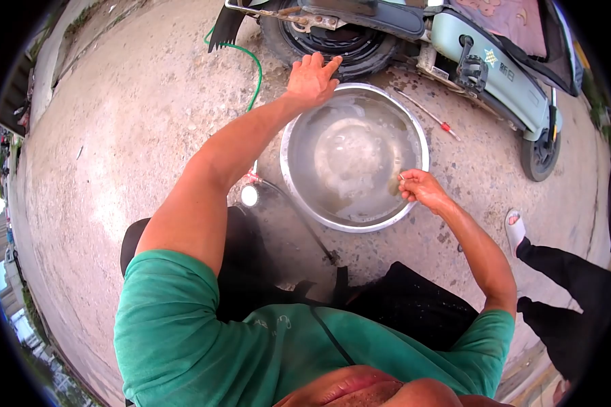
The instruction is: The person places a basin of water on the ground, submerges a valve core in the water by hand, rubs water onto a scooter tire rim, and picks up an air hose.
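My left hand (312, 80) reaches out to the rear tyre (278, 37) of a pale green electric scooter (448, 41), fingers stretched and apart at the tyre's lower side. Whether the fingertips touch the rubber I cannot tell. Between my hands stands a round metal basin (286, 159) with cloudy water in it. My right hand (421, 188) is over the basin's right edge, thumb and fingers pinched together. A tiny pale bit shows at its fingertips, too small to name.
Left of the basin lies a hose with a round white gauge (250, 196). A thin green hose (258, 74) runs towards the scooter. A rod with a red collar (446, 127) lies right of the basin. Another person's slippered foot (514, 230) and black trousers are at the right.
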Demonstrator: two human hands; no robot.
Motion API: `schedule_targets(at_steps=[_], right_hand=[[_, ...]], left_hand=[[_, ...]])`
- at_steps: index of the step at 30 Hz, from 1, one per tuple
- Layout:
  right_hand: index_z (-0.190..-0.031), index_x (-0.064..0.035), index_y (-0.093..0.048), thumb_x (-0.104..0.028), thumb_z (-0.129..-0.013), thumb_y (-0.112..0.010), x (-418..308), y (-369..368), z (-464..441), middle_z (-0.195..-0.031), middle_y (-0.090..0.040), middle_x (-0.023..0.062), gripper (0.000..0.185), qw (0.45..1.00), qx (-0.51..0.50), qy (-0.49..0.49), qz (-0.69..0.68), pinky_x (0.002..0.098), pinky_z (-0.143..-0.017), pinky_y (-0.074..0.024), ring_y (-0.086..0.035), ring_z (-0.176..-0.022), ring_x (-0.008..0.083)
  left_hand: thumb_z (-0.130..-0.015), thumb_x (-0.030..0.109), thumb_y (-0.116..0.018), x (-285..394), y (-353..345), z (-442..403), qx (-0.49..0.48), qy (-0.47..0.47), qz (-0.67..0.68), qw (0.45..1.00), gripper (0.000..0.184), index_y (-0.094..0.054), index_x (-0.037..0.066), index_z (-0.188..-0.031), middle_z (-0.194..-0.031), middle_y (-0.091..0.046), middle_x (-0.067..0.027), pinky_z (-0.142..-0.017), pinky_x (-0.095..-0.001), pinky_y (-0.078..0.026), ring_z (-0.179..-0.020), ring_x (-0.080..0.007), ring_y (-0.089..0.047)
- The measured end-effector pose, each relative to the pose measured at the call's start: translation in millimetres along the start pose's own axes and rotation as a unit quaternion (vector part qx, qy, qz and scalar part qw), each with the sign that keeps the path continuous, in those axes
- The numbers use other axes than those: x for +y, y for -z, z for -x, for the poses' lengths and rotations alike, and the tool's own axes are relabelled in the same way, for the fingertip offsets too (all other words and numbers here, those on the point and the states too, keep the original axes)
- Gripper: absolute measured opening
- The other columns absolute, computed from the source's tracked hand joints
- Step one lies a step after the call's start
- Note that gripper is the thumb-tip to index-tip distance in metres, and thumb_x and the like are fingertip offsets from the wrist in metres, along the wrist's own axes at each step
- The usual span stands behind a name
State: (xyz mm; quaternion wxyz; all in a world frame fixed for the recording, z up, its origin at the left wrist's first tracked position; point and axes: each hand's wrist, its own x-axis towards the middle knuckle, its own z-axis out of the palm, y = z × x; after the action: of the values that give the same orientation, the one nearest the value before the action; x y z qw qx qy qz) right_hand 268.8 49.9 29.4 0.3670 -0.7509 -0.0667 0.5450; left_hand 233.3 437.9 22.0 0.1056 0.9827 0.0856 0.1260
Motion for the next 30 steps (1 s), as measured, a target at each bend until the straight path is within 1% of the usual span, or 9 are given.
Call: schedule_targets(at_steps=[5,8,11,14,18,22,25,28,30], right_hand=[[-0.113,-0.0058,-0.064,-0.016,-0.092,-0.062,1.0,-0.2,0.8,-0.089,-0.068,0.0000,0.023,1.000,0.004,-0.001,-0.001,0.0227,-0.064,-0.0476,-0.060,-0.071,0.0065],[-0.113,-0.0058,-0.064,-0.016,-0.092,-0.062,0.5,-0.1,1.0,-0.090,-0.068,0.0001,0.023,1.000,0.005,-0.002,-0.002,0.0226,-0.064,-0.0475,-0.060,-0.071,0.0066],[-0.112,-0.0059,-0.064,-0.016,-0.092,-0.063,-1.4,-0.7,2.2,-0.090,-0.068,0.0001,0.023,1.000,0.006,-0.003,-0.004,0.0227,-0.064,-0.0475,-0.060,-0.071,0.0067],[-0.112,-0.0061,-0.064,-0.016,-0.091,-0.063,-0.8,-0.4,3.5,-0.089,-0.068,0.0000,0.023,1.000,0.010,-0.007,-0.009,0.0229,-0.064,-0.0476,-0.060,-0.071,0.0068],[-0.110,-0.0063,-0.064,-0.016,-0.091,-0.064,4.8,1.6,3.9,-0.089,-0.067,-0.0004,0.021,1.000,0.009,0.003,-0.021,0.0231,-0.065,-0.0477,-0.060,-0.071,0.0069],[-0.110,-0.0060,-0.064,-0.016,-0.092,-0.063,3.0,2.2,5.6,-0.089,-0.067,-0.0001,0.021,1.000,0.009,0.002,-0.017,0.0234,-0.064,-0.0479,-0.060,-0.071,0.0069],[-0.111,-0.0057,-0.064,-0.017,-0.092,-0.063,4.8,3.2,2.0,-0.089,-0.067,0.0001,0.022,1.000,0.005,0.005,-0.011,0.0237,-0.064,-0.0481,-0.061,-0.071,0.0071],[-0.113,-0.0053,-0.063,-0.017,-0.092,-0.063,4.1,3.4,0.4,-0.089,-0.067,0.0001,0.024,1.000,0.000,0.004,-0.009,0.0241,-0.064,-0.0484,-0.061,-0.071,0.0073],[-0.114,-0.0051,-0.063,-0.017,-0.092,-0.063,4.9,3.2,-1.1,-0.090,-0.067,0.0001,0.025,1.000,-0.002,0.001,-0.011,0.0243,-0.064,-0.0486,-0.061,-0.071,0.0075]], left_hand=[[-0.087,0.035,-0.065,5.5,9.9,3.8,-0.064,-0.043,-0.081,0.994,0.056,-0.052,0.021,-0.140,-0.115,-0.053,-0.0122,-0.091,-0.0484,-0.043,-0.111,-0.0300,-0.051],[-0.088,0.037,-0.064,4.4,5.8,7.3,-0.042,-0.017,-0.064,0.997,0.055,-0.052,0.019,-0.140,-0.117,-0.052,-0.0122,-0.090,-0.0491,-0.044,-0.113,-0.0298,-0.049],[-0.089,0.037,-0.063,2.9,3.2,7.8,-0.027,-0.019,-0.068,0.997,0.049,-0.057,0.015,-0.133,-0.116,-0.053,-0.0114,-0.090,-0.0494,-0.044,-0.111,-0.0296,-0.051],[-0.089,0.036,-0.063,1.4,2.4,3.9,-0.027,-0.013,-0.077,0.997,0.040,-0.063,0.013,-0.121,-0.113,-0.056,-0.0103,-0.089,-0.0491,-0.045,-0.110,-0.0294,-0.053],[-0.087,0.034,-0.063,-8.1,6.1,2.6,0.010,0.007,-0.076,0.997,0.031,-0.069,0.012,-0.108,-0.106,-0.059,-0.0100,-0.088,-0.0494,-0.046,-0.107,-0.0302,-0.057],[-0.088,0.036,-0.063,-15.9,12.0,-6.4,0.016,0.085,-0.041,0.995,0.031,-0.073,0.010,-0.100,-0.102,-0.063,-0.0139,-0.086,-0.0502,-0.050,-0.103,-0.0338,-0.062],[-0.088,0.040,-0.062,-19.4,14.0,-17.4,-0.009,0.152,0.028,0.988,0.035,-0.074,0.010,-0.100,-0.106,-0.065,-0.0162,-0.088,-0.0485,-0.051,-0.103,-0.0352,-0.063],[-0.088,0.047,-0.061,-15.9,2.0,-27.6,-0.015,0.179,0.084,0.980,0.041,-0.074,0.010,-0.101,-0.111,-0.066,-0.0173,-0.090,-0.0460,-0.051,-0.106,-0.0354,-0.064],[-0.087,0.050,-0.060,-6.3,0.8,-36.1,-0.034,0.195,0.081,0.977,0.044,-0.074,0.010,-0.100,-0.113,-0.066,-0.0170,-0.090,-0.0455,-0.051,-0.107,-0.0352,-0.064]])
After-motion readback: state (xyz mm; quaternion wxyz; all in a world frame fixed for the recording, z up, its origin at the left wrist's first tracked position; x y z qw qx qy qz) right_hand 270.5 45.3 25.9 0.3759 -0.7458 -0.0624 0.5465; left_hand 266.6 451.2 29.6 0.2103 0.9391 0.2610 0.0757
